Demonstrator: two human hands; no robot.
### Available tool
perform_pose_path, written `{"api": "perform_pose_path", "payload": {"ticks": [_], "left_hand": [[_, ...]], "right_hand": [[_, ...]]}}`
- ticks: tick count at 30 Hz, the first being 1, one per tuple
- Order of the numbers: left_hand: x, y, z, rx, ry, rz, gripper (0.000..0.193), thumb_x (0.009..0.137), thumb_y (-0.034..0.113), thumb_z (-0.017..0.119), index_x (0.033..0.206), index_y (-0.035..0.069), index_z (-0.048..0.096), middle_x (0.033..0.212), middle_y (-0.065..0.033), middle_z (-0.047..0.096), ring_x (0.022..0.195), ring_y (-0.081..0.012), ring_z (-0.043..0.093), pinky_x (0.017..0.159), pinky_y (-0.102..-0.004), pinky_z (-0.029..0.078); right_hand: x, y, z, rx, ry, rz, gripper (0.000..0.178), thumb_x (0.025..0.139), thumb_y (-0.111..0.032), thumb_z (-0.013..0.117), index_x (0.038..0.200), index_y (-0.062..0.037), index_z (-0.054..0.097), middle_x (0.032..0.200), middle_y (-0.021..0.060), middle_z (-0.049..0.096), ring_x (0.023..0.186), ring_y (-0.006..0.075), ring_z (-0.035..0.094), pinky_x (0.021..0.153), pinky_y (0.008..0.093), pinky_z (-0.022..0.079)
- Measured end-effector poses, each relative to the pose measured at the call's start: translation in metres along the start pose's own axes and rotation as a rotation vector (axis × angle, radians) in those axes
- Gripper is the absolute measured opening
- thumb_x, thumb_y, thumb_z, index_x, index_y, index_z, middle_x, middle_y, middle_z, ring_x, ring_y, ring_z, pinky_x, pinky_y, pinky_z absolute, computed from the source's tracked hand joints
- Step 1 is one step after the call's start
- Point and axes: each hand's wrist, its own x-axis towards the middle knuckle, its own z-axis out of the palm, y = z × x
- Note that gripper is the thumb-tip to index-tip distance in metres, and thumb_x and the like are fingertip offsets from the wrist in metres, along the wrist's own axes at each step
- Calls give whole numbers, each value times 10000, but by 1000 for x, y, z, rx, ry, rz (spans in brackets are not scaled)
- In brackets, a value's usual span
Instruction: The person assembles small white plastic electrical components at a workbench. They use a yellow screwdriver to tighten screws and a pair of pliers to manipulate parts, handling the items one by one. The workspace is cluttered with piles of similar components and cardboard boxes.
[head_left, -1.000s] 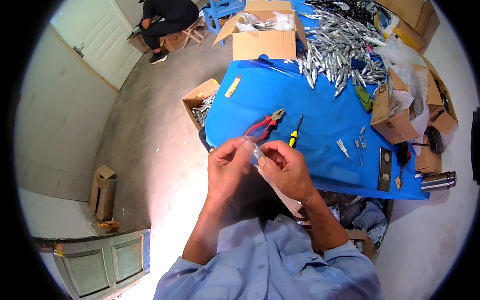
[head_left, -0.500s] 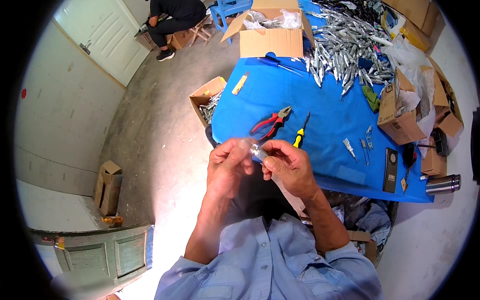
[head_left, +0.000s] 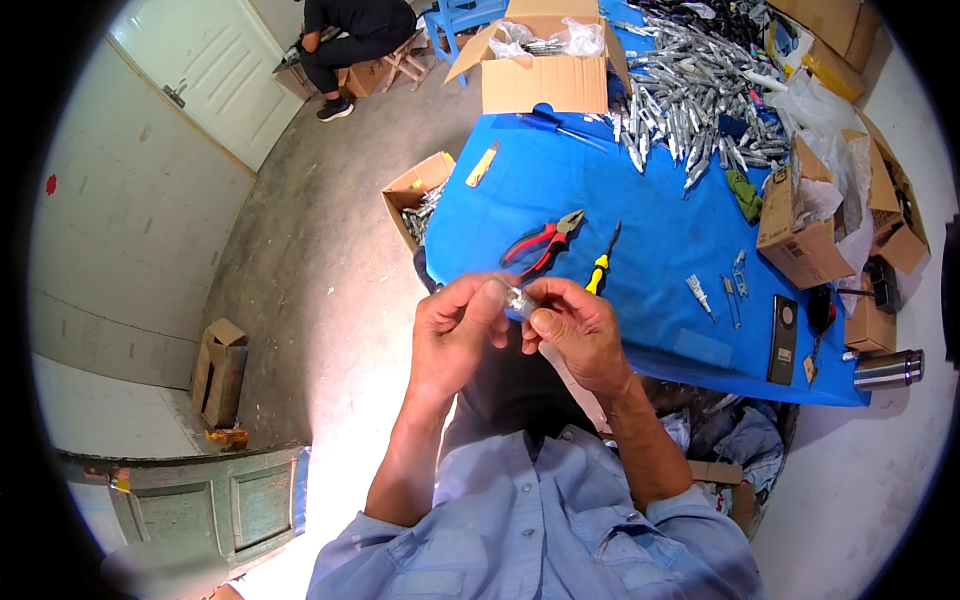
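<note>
Between both hands, just off the near edge of the blue-covered table [head_left: 490, 220], is a small shiny silvery piece [head_left: 520, 302]. Its exact kind is too small and covered to make out. My right hand [head_left: 582, 335] pinches it between thumb and fingers. From the other side, my left hand [head_left: 455, 330] closes thumb and fingertips on its left end. Right beyond the hands lie pliers [head_left: 545, 247] with red and black handles, jaws pointing away. Beside them rests a yellow and black screwdriver [head_left: 602, 267].
A large pile of silvery pen-shaped metal pieces [head_left: 690, 100] covers the far right. An open carton [head_left: 545, 85] stands at the far edge. Nearer right lie several small metal parts [head_left: 700, 295], a dark phone [head_left: 782, 340] and a steel flask [head_left: 888, 370]. Another person [head_left: 355, 40] sits far left.
Both hands stay in nearly the same place around the silvery piece. The left fingers have shifted slightly on its end, and the view has moved a touch.
</note>
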Motion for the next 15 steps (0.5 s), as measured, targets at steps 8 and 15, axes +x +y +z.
{"api": "perform_pose_path", "payload": {"ticks": [8,15], "left_hand": [[4,-8,-11,-172,-78,-53,328,1068,270,617,1116,-33,735,775,-38,657,640,-113,600,596,-254,513],[1,2,-7,-69,-62,6,265,1058,227,632,1136,6,756,799,-34,672,680,-107,627,612,-249,527]], "right_hand": [[0,-1,1,41,-8,20,267,998,-54,639,1244,41,599,1013,79,673,872,128,664,790,291,597],[1,-10,11,-95,-5,-13,337,986,-13,633,1309,37,550,1134,94,655,1008,155,669,870,305,580]]}}
